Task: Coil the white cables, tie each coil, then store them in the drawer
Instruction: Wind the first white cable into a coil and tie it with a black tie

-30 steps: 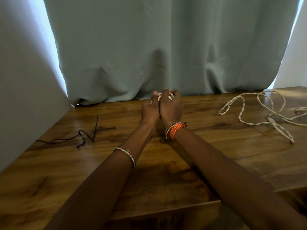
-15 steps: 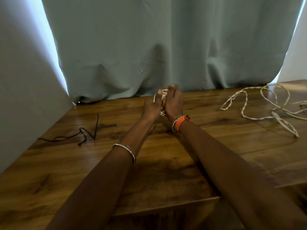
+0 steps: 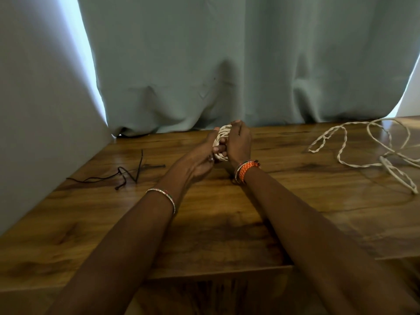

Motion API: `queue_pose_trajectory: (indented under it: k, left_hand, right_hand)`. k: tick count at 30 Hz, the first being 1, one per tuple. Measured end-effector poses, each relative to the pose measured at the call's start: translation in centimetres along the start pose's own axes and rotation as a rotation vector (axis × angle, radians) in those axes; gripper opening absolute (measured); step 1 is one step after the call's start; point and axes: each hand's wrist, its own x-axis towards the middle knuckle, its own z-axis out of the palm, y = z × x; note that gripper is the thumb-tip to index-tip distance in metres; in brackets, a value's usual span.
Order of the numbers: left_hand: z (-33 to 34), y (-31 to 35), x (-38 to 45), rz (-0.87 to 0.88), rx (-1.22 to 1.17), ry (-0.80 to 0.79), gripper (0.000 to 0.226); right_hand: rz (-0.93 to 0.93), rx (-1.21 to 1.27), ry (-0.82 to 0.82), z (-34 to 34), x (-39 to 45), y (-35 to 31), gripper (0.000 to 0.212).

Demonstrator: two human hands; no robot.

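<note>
Above the table (image 3: 227, 223), both hands' fingers (image 3: 219, 148) curled around coiled white cable (image 3: 223, 133)

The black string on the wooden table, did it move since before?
No. The thin black string lies in the same crooked shape, near the white wall, left of both hands, on the wooden table.

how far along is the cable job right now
One white coil is wound and held between the left hand and right hand; whether it is tied cannot be seen. A second white cable lies loose on the table, uncoiled. Black ties wait at left. Nothing looks stored.
</note>
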Motion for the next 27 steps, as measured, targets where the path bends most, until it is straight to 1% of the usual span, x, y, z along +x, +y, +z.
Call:
queue_pose_trajectory:
  k: [2,3,7,8,9,11,13,15,17,19,21,23,25,26,27]
  left_hand:
    - [-0.3,0.7,-0.3,0.016,0.048,0.03,0.043]
    - [-0.4,1.3,-0.6,0.037,0.071,0.073,0.045]
    - [-2.5,6.4,-3.4,0.213,0.185,0.307,0.039]
    - [-3.6,8.1,-4.7,0.268,0.204,0.37,0.038]
    - [-4.8,9.7,-6.1,0.312,0.232,0.425,0.038]
    - [-7.5,12.2,-9.2,0.374,0.266,0.48,0.037]
    - [-10.2,13.5,-12.5,0.432,0.297,0.534,0.035]
    - [-12.6,13.8,-15.1,0.45,0.334,0.604,0.033]
    - [-14.8,13.2,-16.7,0.437,0.347,0.685,0.034]
    - [-16.5,12.3,-17.5,0.41,0.362,0.758,0.036]
    - [-17.4,11.4,-17.6,0.388,0.352,0.793,0.039]
    - [-17.9,10.7,-17.3,0.378,0.328,0.821,0.041]
    - [-18.5,9.9,-16.6,0.358,0.323,0.845,0.044]
    - [-18.7,9.4,-16.3,0.35,0.328,0.855,0.045]
    - [-18.9,8.9,-16.0,0.343,0.343,0.863,0.045]
  right_hand:
    - [0.03,0.031,-0.021,0.7,-0.1,-0.6,0.035]
    - [0.074,0.076,-0.059,1.1,-0.2,-1.2,0.036]
    - [0.316,0.289,-0.296,3.2,0.3,-4.9,0.037]
    - [0.365,0.322,-0.358,3.9,0.4,-5.6,0.037]
    - [0.375,0.295,-0.414,4.7,0.3,-6.2,0.034]
    - [0.276,0.095,-0.536,6.3,-0.3,-7.0,0.023]
    - [0.16,-0.11,-0.664,7.9,-1.6,-7.3,0.021]
    - [0.066,-0.177,-0.772,9.1,-3.5,-7.5,0.018]
    - [-0.051,-0.217,-0.844,10.2,-5.2,-7.4,0.019]
    - [-0.166,-0.249,-0.873,11.2,-6.9,-7.4,0.018]
    - [-0.272,-0.271,-0.872,11.8,-8.1,-7.8,0.019]
    - [-0.313,-0.33,-0.899,12.6,-8.7,-7.7,0.029]
    - [-0.333,-0.501,-0.934,13.0,-9.0,-7.5,0.045]
    - [-0.367,-0.61,-0.942,13.1,-9.1,-7.3,0.047]
    - [-0.407,-0.688,-0.947,13.1,-9.2,-7.0,0.044]
